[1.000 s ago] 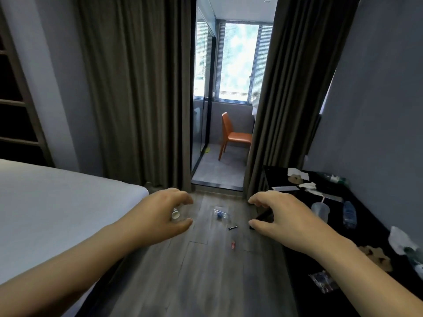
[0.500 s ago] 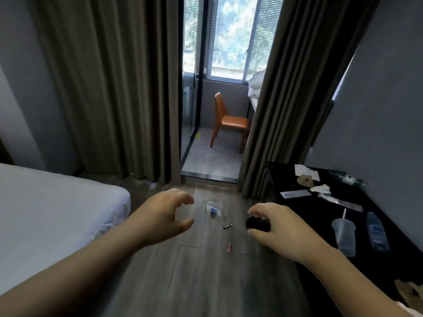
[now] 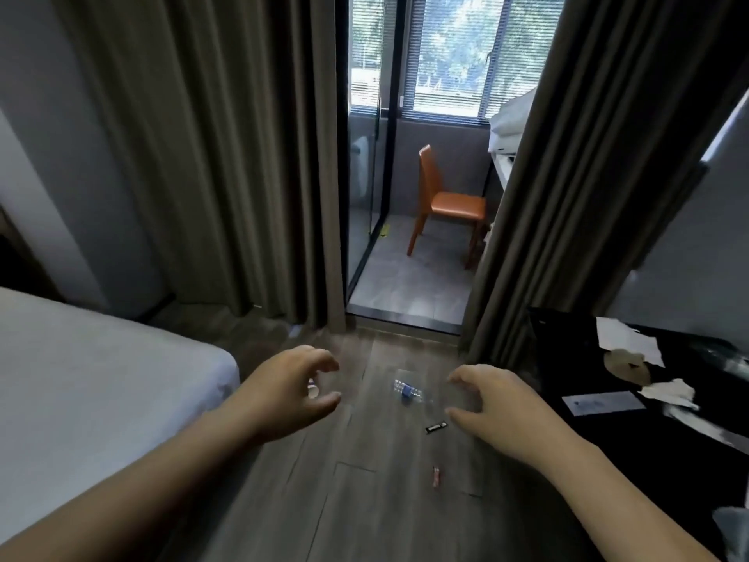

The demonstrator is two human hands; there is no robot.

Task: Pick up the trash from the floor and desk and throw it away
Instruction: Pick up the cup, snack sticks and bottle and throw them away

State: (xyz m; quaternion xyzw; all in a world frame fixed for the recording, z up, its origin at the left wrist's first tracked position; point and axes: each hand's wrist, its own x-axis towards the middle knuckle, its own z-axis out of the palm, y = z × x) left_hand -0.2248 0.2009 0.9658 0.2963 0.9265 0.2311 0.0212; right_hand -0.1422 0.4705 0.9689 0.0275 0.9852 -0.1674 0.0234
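1. the left hand (image 3: 292, 389) and the right hand (image 3: 498, 407) are held out in front, fingers loosely curled and thumbs apart, holding nothing. both look well above the grey wood-plank floor (image 3: 364, 509), so closing them from here would likely catch only air.
2. a small white cup-like thing (image 3: 312, 390) shows in the gap of the left hand. it seems to lie on the floor beyond, half hidden, and could be overlooked.
3. between the hands lies the crushed clear plastic bottle with a blue label (image 3: 407, 389). it is thin and slick, so it may skid or pop out of a hurried pinch.
4. nearer, the small black wrapper (image 3: 436, 427) and the thin pink wrapper (image 3: 436, 477) lie flat. fingertips may slide over them, or a foot may kick them away.
5. on the right, the black desk (image 3: 656, 500) bears white paper scraps (image 3: 624, 338) and a crumpled white tissue (image 3: 668, 393). overfull hands would probably drop pieces.
6. no bin is in view, so the carry may be long.
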